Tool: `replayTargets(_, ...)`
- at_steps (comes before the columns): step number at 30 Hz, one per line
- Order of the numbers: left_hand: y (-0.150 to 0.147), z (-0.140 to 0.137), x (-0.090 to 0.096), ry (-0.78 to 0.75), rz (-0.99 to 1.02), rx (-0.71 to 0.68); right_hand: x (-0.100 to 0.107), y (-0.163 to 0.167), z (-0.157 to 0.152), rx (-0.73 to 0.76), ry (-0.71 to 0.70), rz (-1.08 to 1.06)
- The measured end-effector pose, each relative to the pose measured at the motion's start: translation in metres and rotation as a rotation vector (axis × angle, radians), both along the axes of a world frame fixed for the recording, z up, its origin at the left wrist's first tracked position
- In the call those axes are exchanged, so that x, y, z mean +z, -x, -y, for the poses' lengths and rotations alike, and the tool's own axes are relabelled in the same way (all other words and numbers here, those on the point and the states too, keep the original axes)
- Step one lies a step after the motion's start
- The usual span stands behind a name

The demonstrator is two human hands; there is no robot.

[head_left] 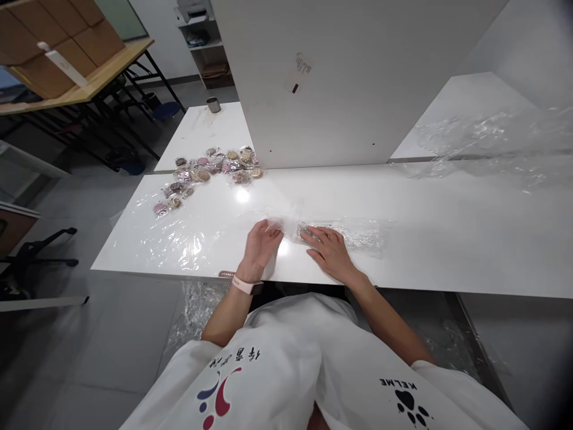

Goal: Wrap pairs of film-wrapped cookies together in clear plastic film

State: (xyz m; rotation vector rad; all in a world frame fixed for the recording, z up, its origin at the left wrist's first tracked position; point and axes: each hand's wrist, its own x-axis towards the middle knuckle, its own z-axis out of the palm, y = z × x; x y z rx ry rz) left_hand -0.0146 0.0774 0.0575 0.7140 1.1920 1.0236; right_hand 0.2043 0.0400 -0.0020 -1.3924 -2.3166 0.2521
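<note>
On the white table in front of me lies a strip of clear plastic wrap [364,234]. My right hand [330,249] rests on its left part with the fingers spread. A small object in the wrap shows just beside those fingertips, too covered to name. My left hand [262,243] is a little to the left, fingers bent together at a bit of clear film [275,224]; a pale wristband is on that wrist. Several small wrapped items [201,175], pink, brown and yellowish, lie in a cluster at the back left.
A tall white panel [322,89] stands behind the table [447,239]. More clear film [487,140] lies at the back right, and some hangs below the front edge. A metal cup [213,105] stands far left. Cardboard boxes [67,45] sit on a wooden table beyond.
</note>
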Motion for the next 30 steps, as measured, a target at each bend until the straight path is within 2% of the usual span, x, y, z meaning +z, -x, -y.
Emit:
replayTargets(2,-0.028,-0.001,-0.006,-0.203,-0.205,-0.094,-0.001,0.0,0.0,-0.003,0.001,-0.001)
replayTargets(5,-0.06,0.008,-0.022,-0.528,-0.615,-0.383,-0.004,0.0,-0.001,-0.015,0.016,0.001)
replayTargets(7,-0.068,0.014,-0.033,-0.705,-0.848,-0.567,-0.007,0.0,-0.003,-0.007,0.03,-0.012)
replayTargets(9,-0.069,0.016,-0.04,-0.816,-0.987,-0.659,-0.008,0.001,-0.002,-0.002,0.023,-0.049)
replayTargets(14,-0.068,0.017,-0.047,-0.878,-1.165,-0.69,-0.003,-0.006,0.025,-0.09,-0.104,-0.199)
replayTargets(16,-0.07,0.018,-0.048,-0.9,-1.235,-0.691,0.0,-0.017,0.049,-0.238,-0.165,-0.231)
replayTargets(18,-0.072,0.019,-0.05,-0.93,-1.292,-0.692,0.0,-0.031,0.073,-0.466,-0.2,-0.193)
replayTargets(20,-0.073,0.019,-0.052,-0.95,-1.326,-0.699,-0.001,-0.043,0.091,-0.656,-0.176,-0.102)
replayTargets(22,-0.074,0.019,-0.052,-0.96,-1.346,-0.704,-0.002,-0.05,0.095,-0.727,-0.108,-0.025)
replayTargets(25,-0.073,0.019,-0.053,-0.981,-1.374,-0.691,0.002,-0.045,0.077,-0.641,-0.067,-0.053)
replayTargets(30,-0.073,0.021,-0.057,-1.015,-1.411,-0.678,0.014,-0.015,0.027,-0.222,-0.086,-0.212)
